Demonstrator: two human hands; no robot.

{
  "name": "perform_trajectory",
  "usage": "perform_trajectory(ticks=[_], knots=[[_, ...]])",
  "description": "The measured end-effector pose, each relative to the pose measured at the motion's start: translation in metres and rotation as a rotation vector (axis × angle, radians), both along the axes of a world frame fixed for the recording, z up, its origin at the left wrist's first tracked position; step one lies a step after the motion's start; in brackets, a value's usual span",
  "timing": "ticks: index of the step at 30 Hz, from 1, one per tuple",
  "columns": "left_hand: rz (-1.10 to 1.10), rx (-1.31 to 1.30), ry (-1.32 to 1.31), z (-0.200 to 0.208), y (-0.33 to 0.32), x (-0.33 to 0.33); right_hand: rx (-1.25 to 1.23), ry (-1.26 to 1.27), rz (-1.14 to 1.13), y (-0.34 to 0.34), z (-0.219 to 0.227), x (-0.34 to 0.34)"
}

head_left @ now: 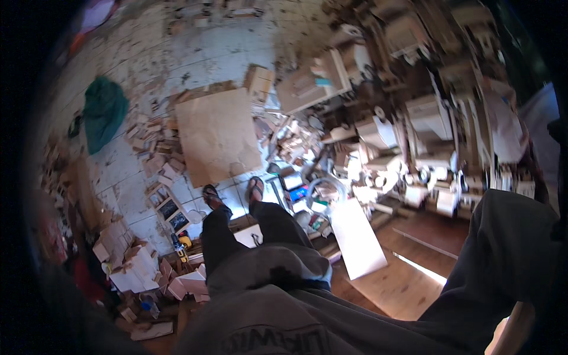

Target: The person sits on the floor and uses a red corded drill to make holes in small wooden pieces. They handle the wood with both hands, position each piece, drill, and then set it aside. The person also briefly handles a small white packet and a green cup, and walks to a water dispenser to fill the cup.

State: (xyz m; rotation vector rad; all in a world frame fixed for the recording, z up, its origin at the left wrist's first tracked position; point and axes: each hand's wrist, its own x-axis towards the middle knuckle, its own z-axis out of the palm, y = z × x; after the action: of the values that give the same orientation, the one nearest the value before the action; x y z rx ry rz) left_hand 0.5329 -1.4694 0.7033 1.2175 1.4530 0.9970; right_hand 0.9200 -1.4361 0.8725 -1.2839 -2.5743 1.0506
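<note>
Neither of my hands can be made out. My right arm, in a dark grey sleeve (503,242), is bent at the right, and its hand is out of sight. Near its lower end a narrow tan shape (512,331) shows, too cut off to name. Deep shadow covers the lower left, where my left arm is lost. The nearest things on that side are a small pale board (152,331) and stacked wood blocks (136,269). To the right of my legs a white rectangular panel (358,239) leans over a brown wooden surface (408,290).
Beyond my sandalled feet (255,188) a large brown sheet (218,137) lies on the tiled floor, with wood offcuts (157,139) around it. A yellow-and-black power drill (180,247) is at left. Green cloth (105,113) lies farther off. Crowded wooden racks (408,118) fill the right.
</note>
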Motion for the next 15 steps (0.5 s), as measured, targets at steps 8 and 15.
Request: perform_trajectory(ticks=[8,15], knots=[[-0.179,0.152,-0.091,0.034,0.073,0.087,0.198,-0.081,-0.157,-0.034,0.052,0.049],[-0.271,0.695,-0.432,0.22,0.201,0.185,1.005,0.209,-1.085,-0.173,0.146,0.112]])
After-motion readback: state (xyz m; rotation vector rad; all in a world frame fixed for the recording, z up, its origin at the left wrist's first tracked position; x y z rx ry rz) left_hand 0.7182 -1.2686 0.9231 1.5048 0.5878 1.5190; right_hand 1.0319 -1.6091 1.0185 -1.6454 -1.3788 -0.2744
